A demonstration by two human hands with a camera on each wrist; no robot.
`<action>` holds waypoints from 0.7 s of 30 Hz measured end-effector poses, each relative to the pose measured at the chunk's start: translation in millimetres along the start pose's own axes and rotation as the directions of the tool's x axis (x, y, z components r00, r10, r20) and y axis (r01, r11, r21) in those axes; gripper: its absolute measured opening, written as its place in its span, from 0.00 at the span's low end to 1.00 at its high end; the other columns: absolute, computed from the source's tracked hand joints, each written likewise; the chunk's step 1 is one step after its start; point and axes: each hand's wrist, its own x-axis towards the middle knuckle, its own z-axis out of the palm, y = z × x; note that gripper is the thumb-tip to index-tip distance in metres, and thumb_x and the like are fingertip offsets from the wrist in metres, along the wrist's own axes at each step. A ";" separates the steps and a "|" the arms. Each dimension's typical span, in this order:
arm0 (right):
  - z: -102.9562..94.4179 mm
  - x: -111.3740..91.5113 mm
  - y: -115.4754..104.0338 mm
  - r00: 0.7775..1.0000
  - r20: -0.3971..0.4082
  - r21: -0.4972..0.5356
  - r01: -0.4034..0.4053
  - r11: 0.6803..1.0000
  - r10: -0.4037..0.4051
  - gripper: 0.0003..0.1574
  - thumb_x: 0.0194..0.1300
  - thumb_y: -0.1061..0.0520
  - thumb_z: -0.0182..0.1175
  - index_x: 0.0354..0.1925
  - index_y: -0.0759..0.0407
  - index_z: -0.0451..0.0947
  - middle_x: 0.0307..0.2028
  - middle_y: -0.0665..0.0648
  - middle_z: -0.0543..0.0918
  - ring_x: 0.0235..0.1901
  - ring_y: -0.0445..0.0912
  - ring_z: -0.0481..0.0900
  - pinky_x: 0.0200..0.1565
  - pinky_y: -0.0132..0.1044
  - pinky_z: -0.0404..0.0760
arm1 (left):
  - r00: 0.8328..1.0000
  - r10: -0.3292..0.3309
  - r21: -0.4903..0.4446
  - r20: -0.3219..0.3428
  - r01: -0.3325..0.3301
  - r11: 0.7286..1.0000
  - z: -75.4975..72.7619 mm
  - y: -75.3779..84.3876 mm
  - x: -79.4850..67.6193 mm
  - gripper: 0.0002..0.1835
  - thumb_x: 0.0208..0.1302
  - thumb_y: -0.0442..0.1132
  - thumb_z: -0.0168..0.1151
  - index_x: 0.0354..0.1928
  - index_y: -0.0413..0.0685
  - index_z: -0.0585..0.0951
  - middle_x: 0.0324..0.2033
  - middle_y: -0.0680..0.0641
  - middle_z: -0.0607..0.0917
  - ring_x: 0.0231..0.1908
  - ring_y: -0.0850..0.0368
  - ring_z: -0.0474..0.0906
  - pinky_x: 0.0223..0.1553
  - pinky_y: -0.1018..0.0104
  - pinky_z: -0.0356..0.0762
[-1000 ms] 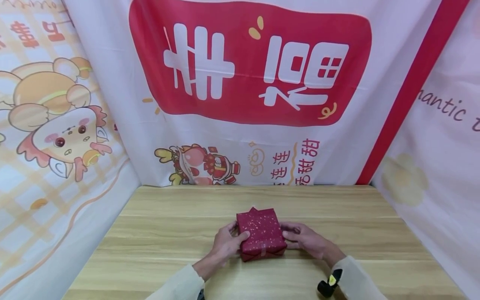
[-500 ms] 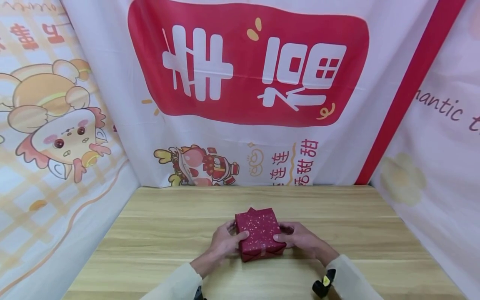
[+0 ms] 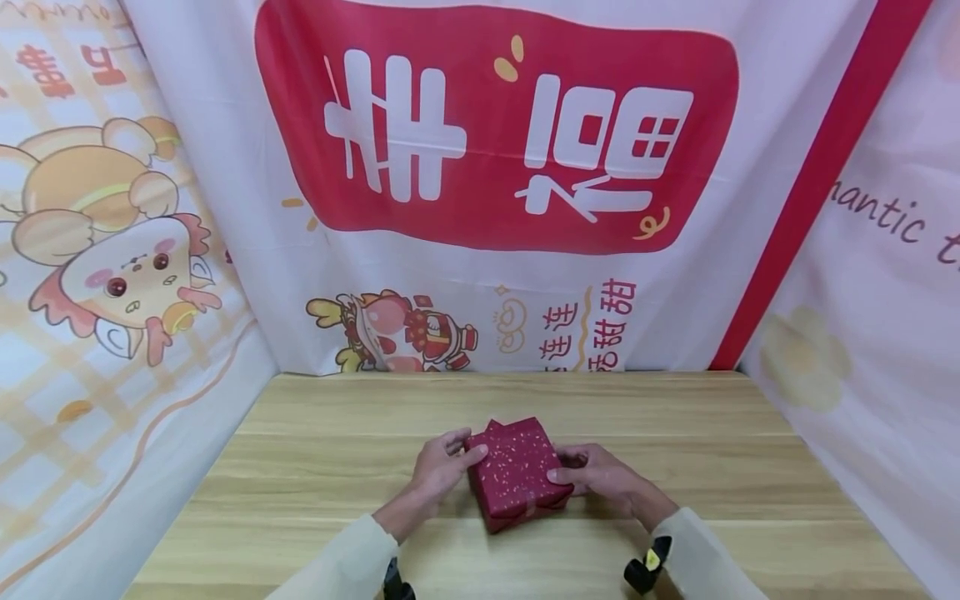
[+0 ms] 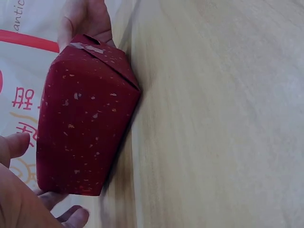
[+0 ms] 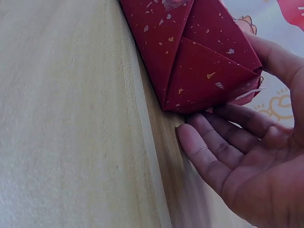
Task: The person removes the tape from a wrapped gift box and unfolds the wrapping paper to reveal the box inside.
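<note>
A gift box (image 3: 516, 467) wrapped in dark red paper with light flecks sits on the wooden table, slightly turned. In the head view, my right hand (image 3: 611, 479) grips its right side, thumb on the top face and fingers along the side. My left hand (image 3: 437, 467) is by the far left corner, its thumb at the top edge and its fingers loosely spread. The left wrist view shows the left thumb (image 4: 18, 144) just off the box (image 4: 85, 118), one finger touching its lower end. Folded paper flaps show on the box's end (image 5: 213, 76) in the right wrist view.
The wood-grain table (image 3: 337, 442) reaches back to a white hanging cloth (image 3: 420, 267) with a red printed panel. Printed cloths also stand at the left (image 3: 112, 275) and right (image 3: 862, 317). A black wrist strap (image 3: 648, 567) shows at the right sleeve.
The right thumb has come onto the box's top. The box has turned a little counterclockwise, its far edge swinging left. The left hand has shifted up and left along its side, fingers loosening.
</note>
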 end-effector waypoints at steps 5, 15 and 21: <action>-0.2 0.4 -1.5 1.000 0.013 -0.013 0.003 1.000 -0.002 0.44 0.65 0.53 0.65 0.70 0.70 0.60 0.60 0.65 0.78 0.47 0.46 0.82 0.48 0.38 0.84 | 0.999 0.029 -0.014 0.017 -0.029 0.999 -1.6 -2.0 3.8 0.34 0.57 0.52 0.70 0.65 0.49 0.75 0.64 0.40 0.77 0.65 0.40 0.71 0.67 0.44 0.70; 0.2 -1.0 -5.3 1.000 -0.007 -0.046 -0.028 0.999 0.028 0.43 0.63 0.53 0.62 0.70 0.67 0.61 0.53 0.59 0.84 0.41 0.44 0.82 0.43 0.35 0.80 | 0.997 0.062 -0.009 0.045 -0.062 0.998 0.5 -5.4 4.7 0.28 0.57 0.47 0.72 0.60 0.49 0.79 0.56 0.41 0.83 0.56 0.46 0.81 0.63 0.48 0.75; 1.4 -1.5 -3.2 0.999 -0.025 -0.056 -0.048 0.997 0.047 0.44 0.61 0.53 0.61 0.70 0.68 0.61 0.49 0.56 0.85 0.38 0.44 0.81 0.43 0.35 0.79 | 0.995 0.073 -0.021 0.066 -0.072 0.997 1.1 -3.5 2.7 0.26 0.57 0.46 0.72 0.58 0.50 0.80 0.59 0.43 0.82 0.58 0.46 0.79 0.64 0.50 0.75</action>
